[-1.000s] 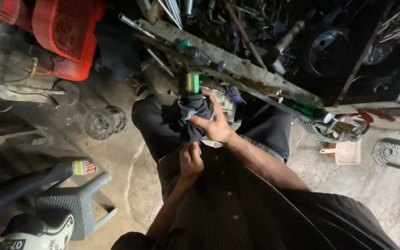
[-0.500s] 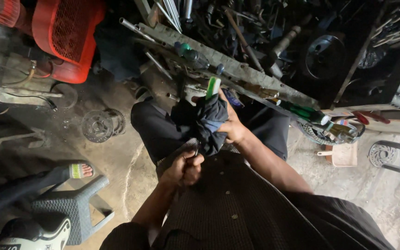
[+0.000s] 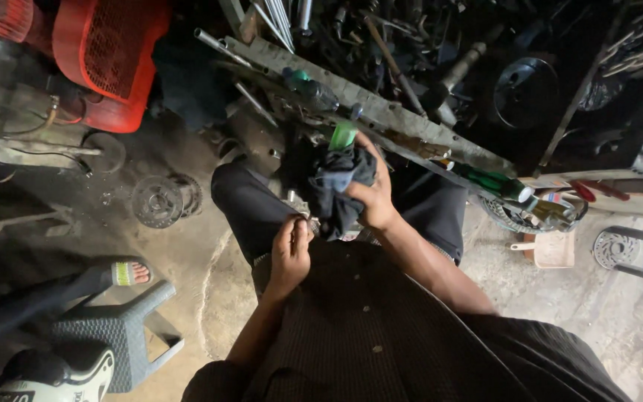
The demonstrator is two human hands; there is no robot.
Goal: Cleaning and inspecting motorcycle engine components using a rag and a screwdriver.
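Observation:
My right hand grips a dark cloth bunched around a tool with a green handle, whose tip pokes out above the cloth. My left hand sits just below, fingers closed on the lower end of the cloth, where a small metal part seems to show. Both hands are held over my lap, above my dark trousers and shirt.
A rusty metal rack crammed with tools and rods runs across the top. A red plastic crate stands top left. Another person's sandalled foot rests by a grey plastic stool. Metal discs lie on the dirt floor.
My left hand has moved up from my shirt to the lower end of the cloth. The right hand has turned the cloth-wrapped green tool slightly.

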